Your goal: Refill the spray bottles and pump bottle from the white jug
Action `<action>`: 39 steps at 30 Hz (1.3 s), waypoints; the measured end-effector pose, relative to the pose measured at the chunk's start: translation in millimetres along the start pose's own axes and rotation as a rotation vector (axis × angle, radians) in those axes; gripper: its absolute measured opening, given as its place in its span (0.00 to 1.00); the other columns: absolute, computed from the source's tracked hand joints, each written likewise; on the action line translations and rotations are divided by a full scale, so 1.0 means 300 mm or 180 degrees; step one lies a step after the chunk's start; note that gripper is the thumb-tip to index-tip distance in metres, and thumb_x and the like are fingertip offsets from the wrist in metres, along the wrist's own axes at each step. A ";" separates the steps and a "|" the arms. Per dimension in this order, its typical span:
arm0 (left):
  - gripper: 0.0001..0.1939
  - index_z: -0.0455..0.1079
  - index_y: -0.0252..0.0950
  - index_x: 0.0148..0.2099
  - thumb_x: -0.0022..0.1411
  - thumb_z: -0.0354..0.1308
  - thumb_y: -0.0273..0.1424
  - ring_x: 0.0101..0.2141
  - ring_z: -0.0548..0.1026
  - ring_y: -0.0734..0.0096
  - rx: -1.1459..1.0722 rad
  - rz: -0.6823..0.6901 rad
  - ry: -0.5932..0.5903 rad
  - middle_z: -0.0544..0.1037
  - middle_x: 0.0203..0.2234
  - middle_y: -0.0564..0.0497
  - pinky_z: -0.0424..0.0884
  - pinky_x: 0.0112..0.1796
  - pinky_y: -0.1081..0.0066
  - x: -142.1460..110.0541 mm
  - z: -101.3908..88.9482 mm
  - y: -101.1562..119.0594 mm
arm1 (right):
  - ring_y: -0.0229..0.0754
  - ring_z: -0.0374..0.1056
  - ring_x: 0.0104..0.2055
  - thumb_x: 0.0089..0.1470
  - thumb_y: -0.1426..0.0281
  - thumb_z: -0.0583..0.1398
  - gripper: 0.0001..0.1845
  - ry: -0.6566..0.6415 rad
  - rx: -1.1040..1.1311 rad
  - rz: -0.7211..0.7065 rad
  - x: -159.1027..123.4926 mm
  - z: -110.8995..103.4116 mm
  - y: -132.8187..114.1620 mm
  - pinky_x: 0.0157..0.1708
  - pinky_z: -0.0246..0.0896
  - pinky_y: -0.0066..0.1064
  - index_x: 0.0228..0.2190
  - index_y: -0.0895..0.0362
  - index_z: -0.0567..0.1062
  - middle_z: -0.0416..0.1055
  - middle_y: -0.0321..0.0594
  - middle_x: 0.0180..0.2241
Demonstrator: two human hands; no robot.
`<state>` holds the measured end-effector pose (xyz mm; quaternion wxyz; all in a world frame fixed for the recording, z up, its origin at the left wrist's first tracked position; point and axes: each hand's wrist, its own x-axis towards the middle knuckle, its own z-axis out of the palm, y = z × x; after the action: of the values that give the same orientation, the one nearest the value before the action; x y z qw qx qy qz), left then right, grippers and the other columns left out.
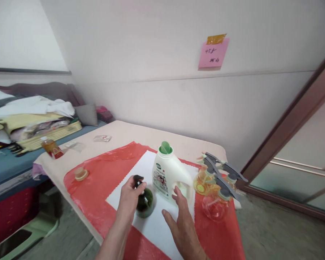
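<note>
My left hand (pixel 129 199) is closed round the neck of a dark green pump bottle (pixel 145 203) that stands on a white cloth (pixel 151 224). Just to its right, my right hand (pixel 182 222) hovers open, fingers spread, close to the base of a white detergent jug (pixel 168 175) with a green cap. The jug stands upright on the same cloth. The cloth lies on a red plastic sheet (pixel 97 180) that covers a beige table (pixel 124 131).
Three clear orange spray bottles (pixel 213 184) with grey triggers stand at the table's right end. A small round lid (pixel 81 174) lies on the red sheet at left, and a small amber bottle (pixel 51 147) at the far left corner. Piled bedding (pixel 29 112) lies beyond; a door frame (pixel 287 122) stands right.
</note>
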<state>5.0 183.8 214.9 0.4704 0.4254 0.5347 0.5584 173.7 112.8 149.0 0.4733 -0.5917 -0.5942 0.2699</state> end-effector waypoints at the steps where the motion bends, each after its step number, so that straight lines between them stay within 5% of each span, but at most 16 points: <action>1: 0.12 0.73 0.36 0.35 0.48 0.67 0.33 0.34 0.72 0.69 0.0115 -0.0065 -0.0117 0.77 0.33 0.51 0.65 0.35 0.72 -0.002 -0.001 -0.006 | 0.49 0.56 0.62 0.58 0.62 0.53 0.35 -0.0011 0.0000 -0.0003 0.000 -0.001 0.000 0.57 0.59 0.49 0.62 0.47 0.44 0.53 0.46 0.63; 5: 0.17 0.71 0.38 0.39 0.44 0.66 0.29 0.33 0.71 0.68 0.0574 -0.0083 -0.0437 0.75 0.33 0.52 0.64 0.35 0.71 -0.006 -0.018 -0.011 | 0.49 0.54 0.63 0.57 0.63 0.53 0.35 -0.0127 0.0040 0.0036 -0.002 -0.007 -0.002 0.58 0.57 0.48 0.62 0.49 0.46 0.53 0.46 0.63; 9: 0.29 0.69 0.41 0.46 0.37 0.67 0.24 0.30 0.70 0.67 0.1198 -0.0032 -0.0327 0.74 0.33 0.53 0.62 0.32 0.71 0.001 -0.031 -0.023 | 0.48 0.56 0.62 0.55 0.65 0.54 0.36 -0.0298 0.0206 0.0125 -0.011 -0.007 0.001 0.57 0.58 0.47 0.62 0.50 0.47 0.53 0.47 0.63; 14: 0.20 0.72 0.43 0.40 0.42 0.62 0.23 0.26 0.69 0.67 0.1636 0.0241 -0.0274 0.72 0.24 0.55 0.58 0.31 0.71 0.019 -0.029 -0.036 | 0.48 0.60 0.59 0.49 0.69 0.56 0.39 -0.0499 0.0586 0.0402 -0.005 0.005 0.021 0.58 0.56 0.47 0.61 0.53 0.51 0.54 0.47 0.63; 21: 0.21 0.73 0.44 0.39 0.39 0.63 0.22 0.26 0.69 0.65 0.1683 0.0249 0.0158 0.72 0.23 0.55 0.57 0.30 0.72 0.021 -0.042 0.016 | 0.48 0.61 0.58 0.41 0.73 0.58 0.42 -0.0755 0.0654 0.0620 -0.008 0.024 0.035 0.52 0.63 0.43 0.59 0.57 0.56 0.62 0.49 0.58; 27: 0.16 0.72 0.44 0.35 0.41 0.64 0.24 0.25 0.67 0.66 0.1799 0.0394 -0.0044 0.70 0.22 0.56 0.54 0.29 0.72 0.025 -0.047 0.000 | 0.52 0.61 0.59 0.39 0.74 0.57 0.43 -0.0980 0.0670 0.0630 -0.022 0.036 0.029 0.41 0.70 0.40 0.59 0.56 0.56 0.59 0.51 0.60; 31: 0.12 0.68 0.43 0.27 0.39 0.65 0.25 0.24 0.64 0.66 0.1885 0.0500 0.0058 0.68 0.20 0.55 0.49 0.28 0.71 0.028 -0.041 -0.010 | 0.50 0.63 0.57 0.39 0.74 0.57 0.43 -0.0957 0.0643 0.0635 -0.019 0.034 0.031 0.47 0.67 0.41 0.60 0.55 0.56 0.59 0.50 0.60; 39: 0.12 0.71 0.41 0.31 0.40 0.67 0.27 0.22 0.65 0.67 0.1633 0.0287 0.0056 0.69 0.17 0.57 0.54 0.27 0.71 0.038 -0.057 0.036 | 0.52 0.58 0.61 0.37 0.74 0.61 0.48 -0.0942 0.0818 0.0657 -0.019 0.032 0.010 0.53 0.62 0.47 0.61 0.51 0.53 0.56 0.47 0.62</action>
<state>-14.7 191.8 224.1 0.3171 0.5493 0.6434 0.4286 165.6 110.2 141.1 0.4223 -0.5381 -0.5541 0.4744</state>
